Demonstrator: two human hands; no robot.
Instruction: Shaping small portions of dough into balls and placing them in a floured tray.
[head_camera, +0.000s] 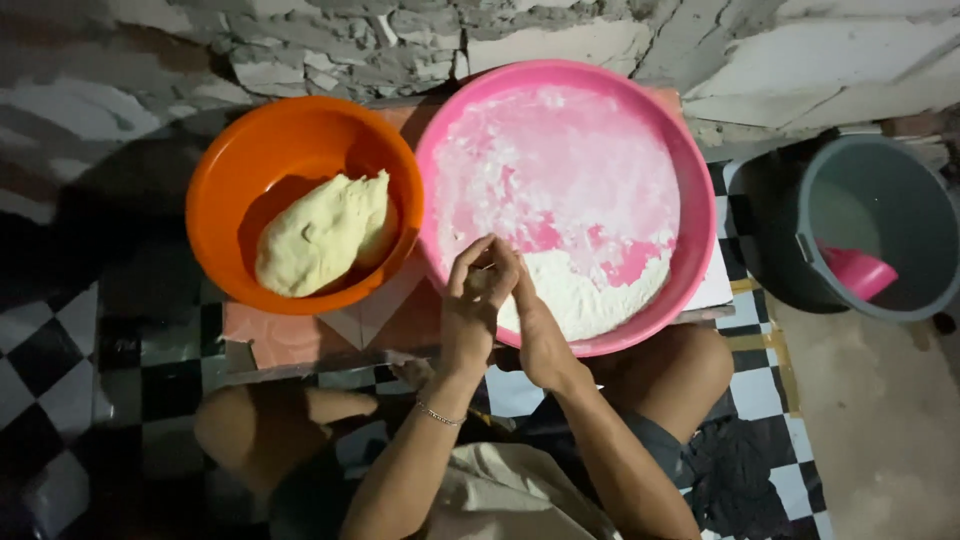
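Note:
A big pink basin dusted with white flour stands before me. Left of it an orange bowl holds a pale yellow lump of dough. My left hand and my right hand meet over the near rim of the pink basin, fingers curled and pressed against each other. I cannot see anything between them. A thin bracelet circles my left wrist.
A grey bucket with a pink scoop inside stands at the right. The bowls rest on a low tiled slab. Checkered floor lies left and below, a rough cracked wall behind. My bent knees flank my arms.

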